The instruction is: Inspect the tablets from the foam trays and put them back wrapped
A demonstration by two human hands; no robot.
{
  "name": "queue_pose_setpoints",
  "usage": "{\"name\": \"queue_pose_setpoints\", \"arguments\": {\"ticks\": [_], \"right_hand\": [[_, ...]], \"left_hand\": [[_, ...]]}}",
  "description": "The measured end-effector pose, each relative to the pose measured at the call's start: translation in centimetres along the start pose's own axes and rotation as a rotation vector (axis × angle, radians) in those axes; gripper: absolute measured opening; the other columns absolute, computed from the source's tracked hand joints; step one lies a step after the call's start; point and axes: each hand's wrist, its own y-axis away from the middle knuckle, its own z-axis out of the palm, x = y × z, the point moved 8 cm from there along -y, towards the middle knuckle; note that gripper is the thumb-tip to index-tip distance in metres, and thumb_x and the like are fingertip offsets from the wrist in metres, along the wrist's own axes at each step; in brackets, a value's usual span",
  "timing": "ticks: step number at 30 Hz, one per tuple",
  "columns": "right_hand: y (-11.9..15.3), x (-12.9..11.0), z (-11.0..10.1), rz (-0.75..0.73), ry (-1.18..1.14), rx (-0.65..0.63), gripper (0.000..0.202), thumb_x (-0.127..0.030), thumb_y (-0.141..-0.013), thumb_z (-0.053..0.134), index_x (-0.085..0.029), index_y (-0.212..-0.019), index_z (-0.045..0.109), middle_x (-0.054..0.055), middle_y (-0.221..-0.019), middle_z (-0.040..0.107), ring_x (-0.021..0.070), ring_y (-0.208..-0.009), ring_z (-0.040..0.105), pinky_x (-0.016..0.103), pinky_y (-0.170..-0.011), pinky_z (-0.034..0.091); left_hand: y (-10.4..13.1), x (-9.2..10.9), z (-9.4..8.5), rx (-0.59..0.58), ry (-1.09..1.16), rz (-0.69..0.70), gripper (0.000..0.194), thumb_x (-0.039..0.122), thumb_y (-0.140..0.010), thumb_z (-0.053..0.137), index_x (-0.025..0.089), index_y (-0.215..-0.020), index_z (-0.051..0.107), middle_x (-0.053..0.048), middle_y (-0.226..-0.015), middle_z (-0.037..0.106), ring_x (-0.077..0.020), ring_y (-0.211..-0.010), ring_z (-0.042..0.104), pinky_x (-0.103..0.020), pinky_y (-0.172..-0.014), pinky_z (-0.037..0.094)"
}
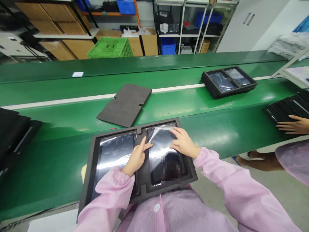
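Note:
Two tablet-like dark panels with glossy screens lie side by side in a black foam tray [142, 190] at the workbench's front edge. Over the right panel [156, 161] is clear film, wrinkled near its top. My left hand [136, 158] reaches across the tray's middle divider, fingers stretched and apart, fingertips at that panel's left edge. Spread fingers of my right hand [184, 143] rest on the panel's upper right side. My left forearm partly covers the left panel [116, 151]. Neither hand visibly grips anything.
Beyond the tray lies a flat black foam sheet [125, 104] on the green bench [169, 109]. Another stack of filled foam trays [217, 91] sits farther right. Dark foam pieces [14, 138] are piled at left. A co-worker's hand [295, 125] touches black items at far right.

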Motion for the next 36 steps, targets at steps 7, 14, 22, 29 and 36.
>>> {"name": "queue_pose_setpoints", "arguments": {"ticks": [7, 14, 22, 29, 36], "right_hand": [[-0.6, 0.4, -1.3, 0.107, -0.428, -0.019, 0.027, -0.008, -0.080, 0.045, -0.020, -0.085, 0.068, 0.004, -0.102, 0.069, 0.0159, -0.101, 0.062, 0.041, -0.103, 0.038], [7.0, -2.1, -0.1, 0.094, -0.301, -0.322, 0.041, -0.001, -0.074, 0.037, -0.022, -0.089, 0.068, 0.003, -0.103, 0.070, 0.0155, -0.099, 0.063, 0.050, -0.110, 0.026], [8.5, -1.3, 0.4, 0.304, -0.242, -0.023, 0.027, -0.025, -0.086, 0.041, -0.022, -0.099, 0.065, 0.005, -0.102, 0.069, 0.0211, -0.097, 0.064, 0.052, -0.105, 0.036], [7.0, -0.4, 0.8, 0.572, -0.227, 0.173, 0.045, -0.042, -0.078, 0.048, -0.015, -0.113, 0.057, 0.013, -0.104, 0.064, 0.0256, -0.089, 0.062, 0.044, -0.084, 0.050], [-0.2, -9.4, 8.8, 0.712, -0.674, -0.136, 0.016, -0.024, -0.073, 0.054, -0.016, -0.083, 0.064, 0.004, -0.076, 0.066, 0.0168, -0.072, 0.062, 0.025, -0.063, 0.049]], "left_hand": [[0.6, 0.0, -0.7, -0.073, 0.313, -0.174, 0.070, 0.008, -0.060, 0.036, 0.014, -0.128, 0.048, -0.005, -0.110, 0.068, -0.0186, -0.118, 0.051, -0.038, -0.110, 0.025], [5.0, -0.4, 0.2, 0.165, 0.787, -0.632, 0.044, 0.020, -0.066, 0.060, 0.013, -0.109, 0.056, -0.013, -0.105, 0.063, -0.0217, -0.096, 0.061, -0.035, -0.084, 0.047], [2.4, 2.8, 2.7, 0.243, 0.920, -0.590, 0.022, 0.016, -0.057, 0.070, 0.013, -0.076, 0.059, -0.001, -0.066, 0.061, -0.0147, -0.065, 0.057, -0.026, -0.062, 0.042], [5.0, 2.1, -0.8, 0.427, 1.027, -0.476, 0.024, 0.032, -0.059, 0.070, 0.017, -0.070, 0.056, -0.002, -0.072, 0.064, -0.0186, -0.075, 0.060, -0.029, -0.069, 0.046], [11.5, -3.3, -13.1, 0.682, 0.625, -0.617, 0.040, 0.043, -0.061, 0.076, 0.023, -0.093, 0.065, -0.003, -0.092, 0.069, -0.0264, -0.087, 0.063, -0.041, -0.073, 0.052]]}}
